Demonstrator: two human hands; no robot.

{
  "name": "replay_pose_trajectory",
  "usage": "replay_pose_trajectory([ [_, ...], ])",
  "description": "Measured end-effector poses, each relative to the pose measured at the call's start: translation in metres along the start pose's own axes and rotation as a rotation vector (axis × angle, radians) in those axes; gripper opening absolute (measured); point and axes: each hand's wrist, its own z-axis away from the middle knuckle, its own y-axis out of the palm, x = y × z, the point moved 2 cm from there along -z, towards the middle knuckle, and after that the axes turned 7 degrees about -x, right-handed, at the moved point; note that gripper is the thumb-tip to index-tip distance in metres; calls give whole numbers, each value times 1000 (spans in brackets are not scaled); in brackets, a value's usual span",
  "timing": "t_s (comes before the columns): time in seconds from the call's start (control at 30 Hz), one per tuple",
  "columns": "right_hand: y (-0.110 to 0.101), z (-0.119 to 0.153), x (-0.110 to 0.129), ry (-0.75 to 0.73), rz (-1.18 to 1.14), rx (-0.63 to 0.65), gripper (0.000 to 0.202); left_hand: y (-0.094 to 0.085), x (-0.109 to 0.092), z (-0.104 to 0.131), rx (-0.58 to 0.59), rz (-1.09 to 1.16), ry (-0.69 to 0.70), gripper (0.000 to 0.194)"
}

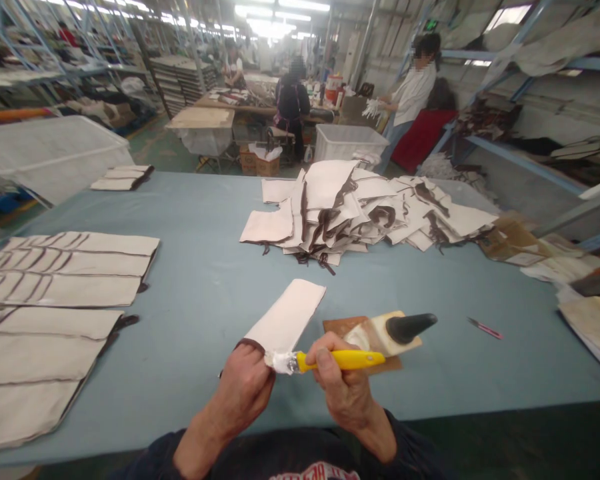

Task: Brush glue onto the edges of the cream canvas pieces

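1. Far left on the table (195, 280), flat cream fabric pieces (55, 287) lie in overlapping rows, well apart from the work. A careless sweep of an elbow could fan them out of order, I'd say.

2. The left hand (247, 387) is closed on the near, dark-trimmed end of a narrow cream fabric strip (287, 317), which runs away from the person across the table. If that pinch slackens, the strip could slide under the brush and the stroke land off the edge.

3. The right hand (343, 383) is clenched around the yellow handle of a brush (330, 361), whose whitish, loaded bristles touch the strip's end right at the left fingers. Too much paste there could smear onto the fingers or the clean cloth, or drip on the table.

4. Just beyond the right hand, a bottle with a black cone nozzle (397, 330) lies tilted on a brown board (345, 328). It looks free to roll; a knock from the brush handle might send it off and leak.

5. Further right, a small pink-handled cutter (485, 328) lies loose, and a heaped pile of finished pieces (370, 210) sits behind. A reaching wrist could catch the blade.
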Motion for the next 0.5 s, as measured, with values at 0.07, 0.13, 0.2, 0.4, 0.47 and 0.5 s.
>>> replay_pose_trajectory([
  [0.07, -4, 3, -1, 25, -6, 22, 49, 1, 0, 1, 4, 12, -6, 28],
  [0.13, -8, 1, 2, -3, 8, -3, 48, 3, 0, 0, 3, -6, -9, 29],
  [0.2, -8, -2, 9, -100, 51, -66, 46, 5, 0, 0, 8, -30, -4, 28],
  [0.4, -1, -9, 34, -421, 174, 1, 42, 7, 4, 1, -18, -10, -15, 28],
  [0.47, -6, -13, 35, -425, 200, 9, 40, 7, 5, 1, -7, -17, -18, 28],
  [0.5, -9, -16, 34, -421, 222, -10, 38, 7, 5, 1, -2, -26, -19, 28],
])
